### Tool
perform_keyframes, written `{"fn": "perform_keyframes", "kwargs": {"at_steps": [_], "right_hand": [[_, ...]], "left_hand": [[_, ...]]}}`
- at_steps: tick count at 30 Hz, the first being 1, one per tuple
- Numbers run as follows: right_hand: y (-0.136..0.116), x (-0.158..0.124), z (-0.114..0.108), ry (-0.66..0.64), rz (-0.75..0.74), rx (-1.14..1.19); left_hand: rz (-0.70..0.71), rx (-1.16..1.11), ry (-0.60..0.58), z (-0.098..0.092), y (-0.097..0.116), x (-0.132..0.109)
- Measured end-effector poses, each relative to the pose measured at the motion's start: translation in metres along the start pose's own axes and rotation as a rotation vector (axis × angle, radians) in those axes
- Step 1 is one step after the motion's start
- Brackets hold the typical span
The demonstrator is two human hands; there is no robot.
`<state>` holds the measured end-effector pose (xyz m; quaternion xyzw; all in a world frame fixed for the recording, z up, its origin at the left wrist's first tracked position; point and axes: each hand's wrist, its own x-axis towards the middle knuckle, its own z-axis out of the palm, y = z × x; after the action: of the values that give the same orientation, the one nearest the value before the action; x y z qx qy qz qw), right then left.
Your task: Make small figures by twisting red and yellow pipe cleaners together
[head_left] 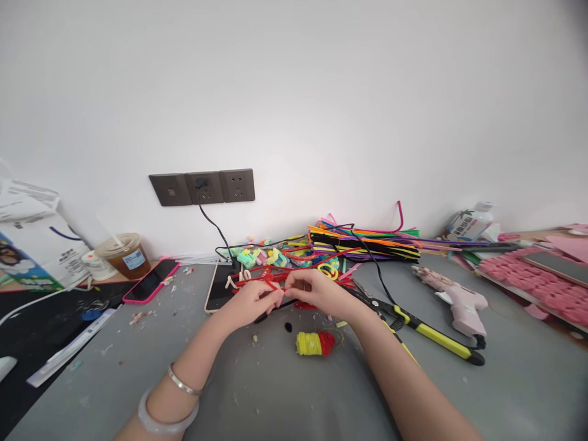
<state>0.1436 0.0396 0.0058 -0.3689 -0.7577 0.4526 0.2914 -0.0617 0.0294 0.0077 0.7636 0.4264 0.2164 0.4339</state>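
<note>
My left hand (250, 301) and my right hand (316, 290) meet at the middle of the grey table (275, 392), both pinching a red pipe cleaner (271, 281) that is bent between the fingertips. Just below them lies a small yellow and red wound pipe-cleaner piece (316, 343). A tablet (219, 286) lies under and behind my left hand. On my left wrist sit two bangles (172, 401).
A pile of coloured pipe cleaners (365, 242) lies at the back. Yellow-handled pliers (427, 331) and a pink glue gun (457, 300) are to the right. At left a pink-cased phone (151, 280) and an iced drink cup (124, 254). A cable (215, 229) runs from the wall sockets (202, 187).
</note>
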Motion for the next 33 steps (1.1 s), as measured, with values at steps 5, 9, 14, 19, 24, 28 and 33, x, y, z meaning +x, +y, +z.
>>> {"fn": "perform_keyframes", "kwargs": {"at_steps": [5, 9, 14, 19, 24, 28, 33], "right_hand": [[-0.004, 0.011, 0.016, 0.186, -0.062, 0.372], [-0.006, 0.016, 0.03, 0.289, -0.093, 0.518], [-0.003, 0.017, 0.031, 0.336, -0.092, 0.525], [-0.001, 0.017, 0.025, 0.331, -0.084, 0.481], [-0.004, 0.011, 0.015, 0.223, -0.073, 0.391], [-0.009, 0.003, 0.005, 0.124, -0.087, 0.147], [-0.008, -0.004, 0.002, -0.077, 0.004, -0.034]], "left_hand": [[0.036, -0.402, 0.297, 0.009, 0.001, 0.009], [0.034, -0.517, 0.336, 0.018, 0.007, 0.009], [0.052, -0.533, 0.402, 0.02, 0.008, 0.01], [0.066, -0.498, 0.431, 0.018, 0.002, 0.01], [0.123, -0.216, 0.373, 0.01, 0.0, 0.006], [0.118, 0.018, 0.238, 0.0, 0.002, 0.0], [0.115, 0.221, 0.043, -0.005, 0.0, -0.004]]}}
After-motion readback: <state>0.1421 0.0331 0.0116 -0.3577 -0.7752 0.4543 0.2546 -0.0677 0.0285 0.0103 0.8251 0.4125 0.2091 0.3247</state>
